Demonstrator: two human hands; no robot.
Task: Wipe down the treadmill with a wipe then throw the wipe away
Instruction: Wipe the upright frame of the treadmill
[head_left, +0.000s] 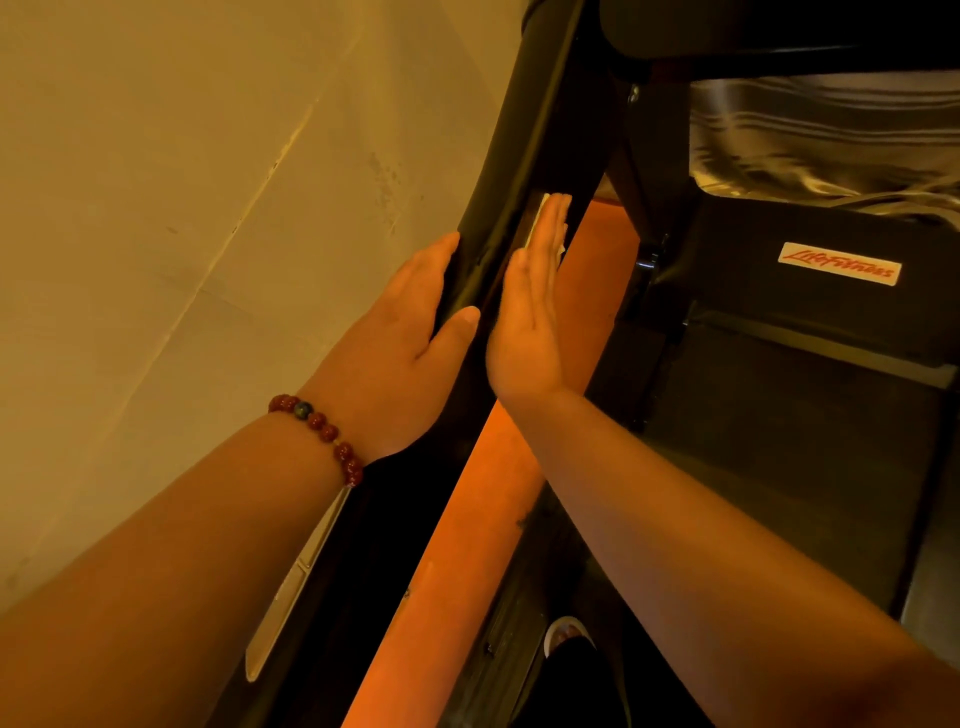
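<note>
A black treadmill upright slants from the top middle down toward me. My left hand holds its outer side, fingers behind it and thumb across the front. My right hand lies flat with straight fingers against the upright's inner face, pressing a white wipe to it. Only the wipe's edges show, beside my fingertips and at the right of my fingers. The treadmill's black motor cover with a red and white logo plate is at the right.
A beige wall fills the left. An orange floor strip runs between the upright and the treadmill deck. The console underside hangs at the top right. A shoe tip shows near the bottom. A red bead bracelet circles my left wrist.
</note>
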